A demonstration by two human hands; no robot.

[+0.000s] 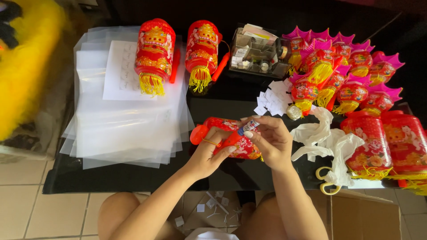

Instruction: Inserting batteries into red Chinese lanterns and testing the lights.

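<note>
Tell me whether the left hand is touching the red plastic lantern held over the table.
Touching: the head view shows the left hand wrapped around the red plastic lantern.

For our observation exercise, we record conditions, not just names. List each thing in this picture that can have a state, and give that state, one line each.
left hand: gripping the red lantern from below
right hand: fingers pinching a small tube at the lantern's top
red lantern: held lying sideways above the table
small tube: held at lantern's end; cap state unclear
two large lanterns: lying flat on plastic sheets
plastic sheets: stacked, fanned
clear organiser box: open-topped, filled
</note>
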